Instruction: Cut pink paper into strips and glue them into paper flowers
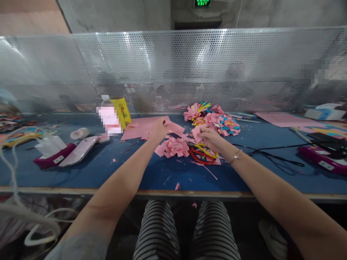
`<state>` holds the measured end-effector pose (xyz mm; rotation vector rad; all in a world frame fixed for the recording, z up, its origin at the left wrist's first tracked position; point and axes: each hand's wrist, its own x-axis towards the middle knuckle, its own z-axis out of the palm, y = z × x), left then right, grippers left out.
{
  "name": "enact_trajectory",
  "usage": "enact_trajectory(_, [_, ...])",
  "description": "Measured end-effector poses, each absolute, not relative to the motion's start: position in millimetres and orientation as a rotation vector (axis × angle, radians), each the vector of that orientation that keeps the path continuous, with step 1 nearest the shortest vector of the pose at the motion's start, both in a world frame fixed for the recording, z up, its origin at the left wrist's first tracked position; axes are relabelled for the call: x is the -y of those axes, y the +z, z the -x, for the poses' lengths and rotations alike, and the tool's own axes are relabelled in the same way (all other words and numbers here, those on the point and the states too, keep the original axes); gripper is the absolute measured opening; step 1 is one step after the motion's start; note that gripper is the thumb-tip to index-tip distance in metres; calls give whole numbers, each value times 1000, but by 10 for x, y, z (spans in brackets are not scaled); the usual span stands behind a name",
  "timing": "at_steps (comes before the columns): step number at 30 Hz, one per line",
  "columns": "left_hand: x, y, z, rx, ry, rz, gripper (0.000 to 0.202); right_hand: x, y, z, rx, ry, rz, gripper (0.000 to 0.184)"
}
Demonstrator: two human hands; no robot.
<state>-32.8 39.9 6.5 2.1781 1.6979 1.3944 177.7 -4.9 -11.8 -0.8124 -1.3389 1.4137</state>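
My left hand (159,129) is over the large pink paper sheet (135,124), its fingers curled together. A pink strip (175,127) lies right beside those fingertips; whether they grip it I cannot tell. Between thumb and fingers, my right hand (213,139) pinches a small pink paper piece (197,133). Below and between the hands sits a ruffled pink paper flower (176,146). Scissors with red handles (202,158) and yellow handles (213,151) lie on the table under my right hand, their blades mostly hidden. Pink scraps are scattered around them.
Finished multicoloured paper flowers (214,119) are piled behind my right hand. Leftward stand a bottle (108,115), a yellow box (123,112), a phone (80,151) and a purple power strip (51,157). Black cables (276,148) cross the right side. A perforated metal screen (173,68) borders the back.
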Motion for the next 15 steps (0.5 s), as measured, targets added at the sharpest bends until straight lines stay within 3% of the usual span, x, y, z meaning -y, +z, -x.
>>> enact_trajectory(2, [-392,116,368,-1720,1570,-2259,3,47,-116,-1780,1346,1399,807,15])
enact_trajectory(5, [-370,151,366,-1675,1569,-2387,16,39,-123,-1779,1348,1384,818,15])
enact_trajectory(8, [-355,89,305,-1546,1099,-2564,20,32,-128,-1777,1352,1378,836,16])
enact_trajectory(12, [-340,-39,229,-1478,458,-2527,39,37,-119,-1777,1344,1390,831,20])
enact_trajectory(15, [-341,-68,212,-1403,279,-2414,40,46,-115,-1775,1343,1387,826,22])
